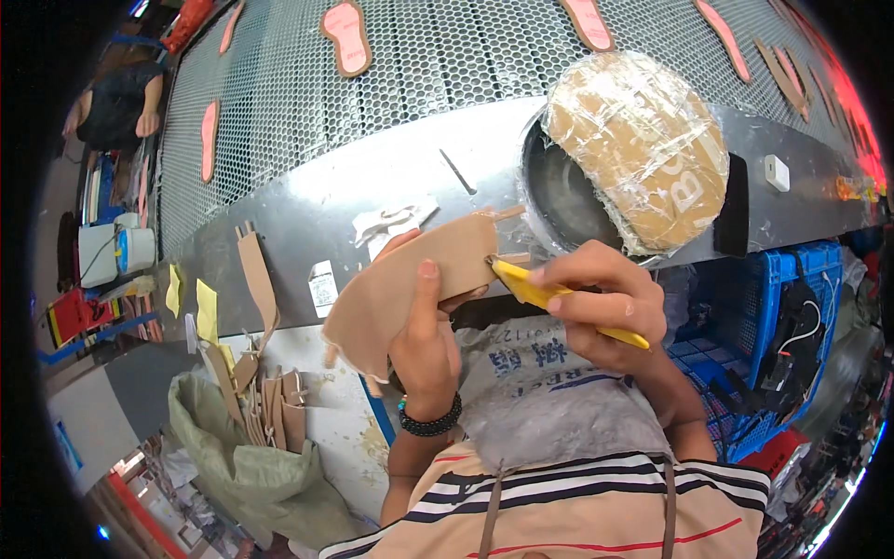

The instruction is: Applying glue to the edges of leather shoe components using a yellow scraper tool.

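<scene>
My left hand (425, 345) holds a tan shoe-upper piece (405, 279), thumb on top and fingers beneath. The piece is wide and curved, with narrow straps (509, 213) at its right end. My right hand (610, 303) is closed around a flat yellow-handled tool (531, 287), whose small dark tip touches the piece's right edge near a strap. I cannot make out the exact kind of tool. Just beyond my right hand stands a round pot (564, 191), partly covered by a plastic-wrapped cardboard disc (643, 144).
Beyond the metal ledge (307, 191), a mesh conveyor (447, 65) carries several pink-and-brown insoles (347, 37). More tan pieces (279, 410) lie on a green sack (223, 456) at left. A blue crate (773, 354) stands at right. Another person (116, 107) is at far left.
</scene>
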The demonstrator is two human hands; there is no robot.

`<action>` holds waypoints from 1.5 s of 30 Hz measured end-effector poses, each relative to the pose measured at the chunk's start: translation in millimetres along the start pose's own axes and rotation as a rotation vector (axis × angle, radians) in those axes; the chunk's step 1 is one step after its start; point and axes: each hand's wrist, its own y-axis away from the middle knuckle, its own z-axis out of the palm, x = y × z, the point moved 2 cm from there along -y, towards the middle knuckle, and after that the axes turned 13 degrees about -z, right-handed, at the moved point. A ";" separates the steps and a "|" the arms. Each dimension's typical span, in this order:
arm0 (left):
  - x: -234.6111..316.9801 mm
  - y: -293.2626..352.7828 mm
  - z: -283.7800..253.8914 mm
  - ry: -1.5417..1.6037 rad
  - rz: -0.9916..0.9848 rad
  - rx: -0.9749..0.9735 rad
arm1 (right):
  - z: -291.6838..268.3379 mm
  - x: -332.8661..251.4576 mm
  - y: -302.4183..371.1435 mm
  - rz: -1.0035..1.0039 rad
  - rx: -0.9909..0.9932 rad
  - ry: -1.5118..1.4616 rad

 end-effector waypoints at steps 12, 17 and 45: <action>-2.6 4.2 6.9 0.022 0.026 -0.018 | -3.7 4.0 1.4 -0.012 0.055 0.126; -2.3 8.0 8.3 0.015 0.072 0.023 | 7.8 5.6 -14.4 -0.118 0.059 0.129; 39.1 -59.2 -43.0 -0.131 -0.373 -1.227 | 12.2 -8.8 -13.1 0.678 0.147 -0.124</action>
